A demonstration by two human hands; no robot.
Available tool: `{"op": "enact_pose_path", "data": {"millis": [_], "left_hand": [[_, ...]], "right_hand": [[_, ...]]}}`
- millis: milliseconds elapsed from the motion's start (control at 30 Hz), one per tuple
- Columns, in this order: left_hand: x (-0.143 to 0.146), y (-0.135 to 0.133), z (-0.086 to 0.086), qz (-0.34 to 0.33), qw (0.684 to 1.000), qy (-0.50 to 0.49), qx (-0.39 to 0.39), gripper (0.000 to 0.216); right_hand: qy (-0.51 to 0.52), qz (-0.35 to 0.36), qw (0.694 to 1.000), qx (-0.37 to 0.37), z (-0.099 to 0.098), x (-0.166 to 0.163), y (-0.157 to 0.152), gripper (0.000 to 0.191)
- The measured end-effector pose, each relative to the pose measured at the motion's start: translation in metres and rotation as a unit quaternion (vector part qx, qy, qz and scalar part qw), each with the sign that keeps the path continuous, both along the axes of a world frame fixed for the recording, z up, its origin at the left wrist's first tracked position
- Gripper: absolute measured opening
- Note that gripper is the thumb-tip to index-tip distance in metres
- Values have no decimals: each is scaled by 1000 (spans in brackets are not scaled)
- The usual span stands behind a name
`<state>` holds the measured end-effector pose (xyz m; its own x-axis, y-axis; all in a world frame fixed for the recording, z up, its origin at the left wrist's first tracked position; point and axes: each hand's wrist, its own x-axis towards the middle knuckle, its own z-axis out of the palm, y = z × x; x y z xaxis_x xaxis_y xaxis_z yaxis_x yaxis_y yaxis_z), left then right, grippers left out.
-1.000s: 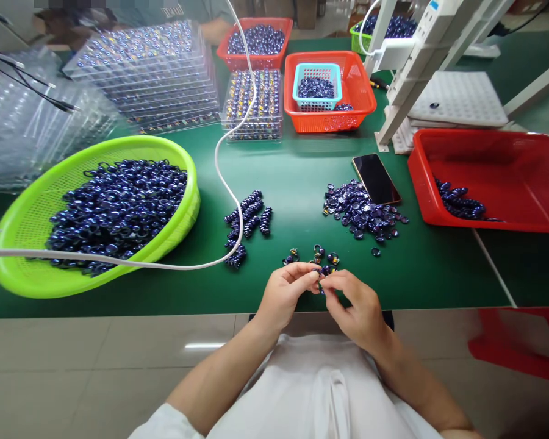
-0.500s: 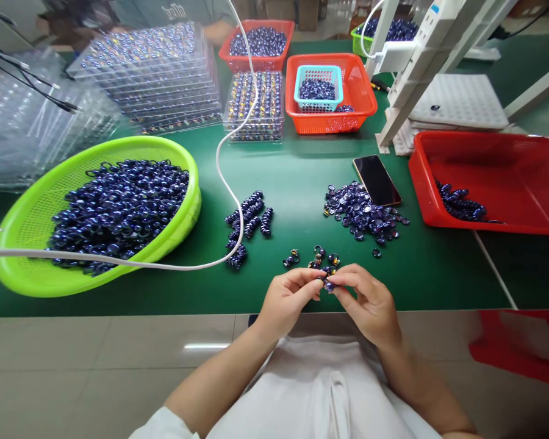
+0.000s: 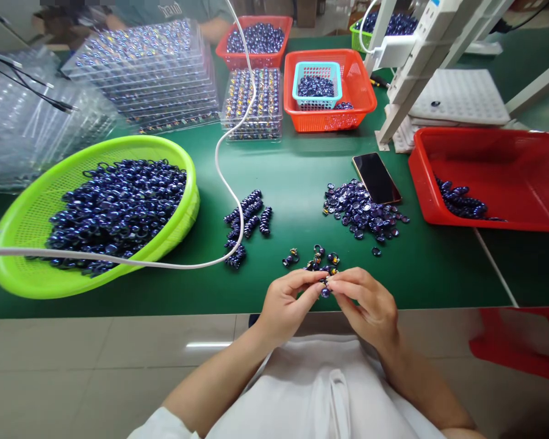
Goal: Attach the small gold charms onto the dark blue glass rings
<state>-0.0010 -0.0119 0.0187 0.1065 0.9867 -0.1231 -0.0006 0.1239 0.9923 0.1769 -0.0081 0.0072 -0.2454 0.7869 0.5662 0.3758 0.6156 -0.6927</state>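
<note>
My left hand (image 3: 289,303) and my right hand (image 3: 365,305) meet at the near edge of the green table (image 3: 302,171), fingertips pinched together on a small dark blue bead piece (image 3: 325,291). Just beyond my fingers lie a few finished pieces with yellow spots (image 3: 318,257). A loose pile of flat blue beads (image 3: 361,210) is spread further back to the right. Short stacks of dark rings (image 3: 247,222) lie to the left of centre.
A lime green basket (image 3: 27,219) full of blue rings sits at left, with a white cable (image 3: 219,171) looping over it. A black phone (image 3: 376,178), a red tray (image 3: 507,171), orange baskets (image 3: 361,91) and stacked clear blister trays (image 3: 150,73) stand behind. Another person's arm (image 3: 215,27) shows at the back.
My hands have stayed together at the table edge. The fingers have shifted slightly around the small piece, and the right hand has turned a little.
</note>
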Motion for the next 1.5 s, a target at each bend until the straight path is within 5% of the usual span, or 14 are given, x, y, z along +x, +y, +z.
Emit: {"op": "enact_pose_path", "data": {"millis": [600, 900, 1167, 1500], "left_hand": [[-3, 1, -4, -45, 989, 81, 114, 22], [0, 0, -5, -23, 992, 72, 103, 19], [4, -2, -8, -16, 998, 52, 21, 15], [2, -1, -10, -25, 988, 95, 118, 10]], "right_hand": [[-40, -9, 999, 16, -1, -2, 0, 30], [5, -48, 987, -154, 4, -5, -3, 12], [22, -59, 982, -177, 6, -8, -4, 11], [42, -52, 968, -243, 5, -11, -1, 8]]}}
